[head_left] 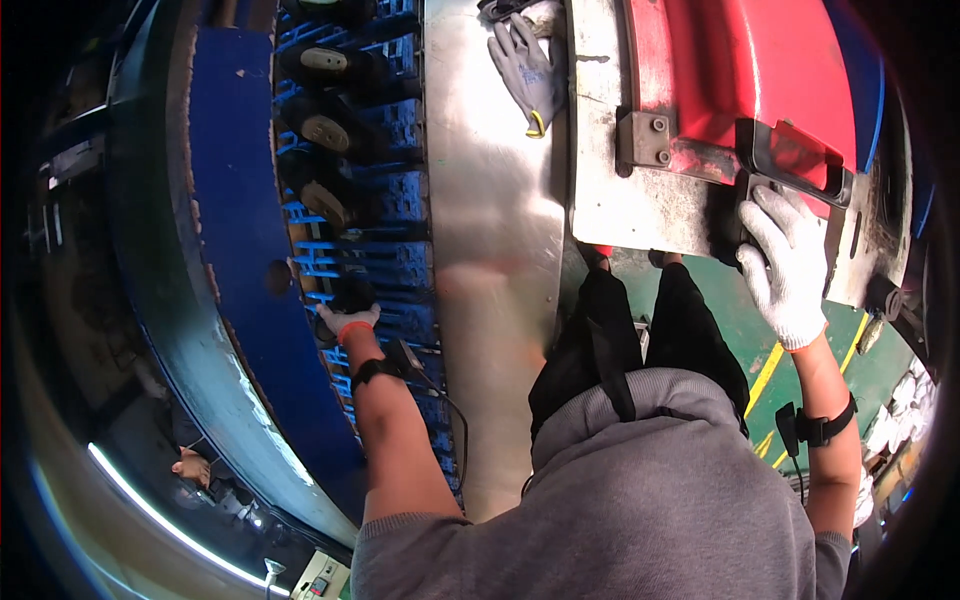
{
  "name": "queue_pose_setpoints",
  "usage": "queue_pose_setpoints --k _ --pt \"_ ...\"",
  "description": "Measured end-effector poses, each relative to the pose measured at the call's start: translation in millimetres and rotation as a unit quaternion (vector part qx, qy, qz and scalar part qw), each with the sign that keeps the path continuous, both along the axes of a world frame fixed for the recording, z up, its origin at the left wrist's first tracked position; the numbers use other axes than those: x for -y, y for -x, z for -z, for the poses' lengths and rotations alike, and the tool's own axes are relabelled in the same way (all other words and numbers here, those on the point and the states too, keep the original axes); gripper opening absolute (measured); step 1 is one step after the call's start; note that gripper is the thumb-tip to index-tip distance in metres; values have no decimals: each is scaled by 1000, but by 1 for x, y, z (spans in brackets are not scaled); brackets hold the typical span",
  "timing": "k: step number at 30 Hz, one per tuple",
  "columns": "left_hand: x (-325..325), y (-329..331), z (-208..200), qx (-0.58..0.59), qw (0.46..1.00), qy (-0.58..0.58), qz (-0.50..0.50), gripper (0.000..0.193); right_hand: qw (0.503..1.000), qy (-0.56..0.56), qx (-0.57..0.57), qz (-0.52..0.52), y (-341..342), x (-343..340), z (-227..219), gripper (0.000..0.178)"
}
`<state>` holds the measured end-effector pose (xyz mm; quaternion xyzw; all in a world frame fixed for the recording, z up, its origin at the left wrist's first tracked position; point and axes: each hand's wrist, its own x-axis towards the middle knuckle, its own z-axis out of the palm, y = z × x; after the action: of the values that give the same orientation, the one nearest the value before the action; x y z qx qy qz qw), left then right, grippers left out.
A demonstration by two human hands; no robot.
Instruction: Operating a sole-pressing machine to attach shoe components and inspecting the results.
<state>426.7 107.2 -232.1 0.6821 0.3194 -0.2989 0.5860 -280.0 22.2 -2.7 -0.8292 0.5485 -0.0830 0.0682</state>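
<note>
My left hand (348, 320), in a white knit glove, reaches onto a blue slatted rack (405, 262) at the left. Its fingers and thumb curve round a black shoe (352, 294), which shows only in part. Farther up the rack lie several dark shoes with tan patches on their soles, one of them a black shoe (326, 132). My right hand (785, 255), also gloved in white, is at the front of a red machine (790, 70). Its bent fingers close on a dark piece below a black-rimmed opening (800, 160); the piece's kind is hidden.
A grey work glove (525, 72) lies on the shiny metal top (495, 240) between rack and machine. A steel block with bolts (645, 140) is fixed to the machine's pale plate (610, 195). Beyond the rack runs a blue panel (235, 150). Cables hang from both wrist straps.
</note>
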Motion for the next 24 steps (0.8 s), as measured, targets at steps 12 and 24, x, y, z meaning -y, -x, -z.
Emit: queue_pose_setpoints --k 12,24 --pt "-96 82 -42 -46 963 261 43 40 1000 4 23 5 -3 -3 2 49" --pt "-39 298 -177 -248 850 401 235 96 987 41 153 -35 8 13 -13 25"
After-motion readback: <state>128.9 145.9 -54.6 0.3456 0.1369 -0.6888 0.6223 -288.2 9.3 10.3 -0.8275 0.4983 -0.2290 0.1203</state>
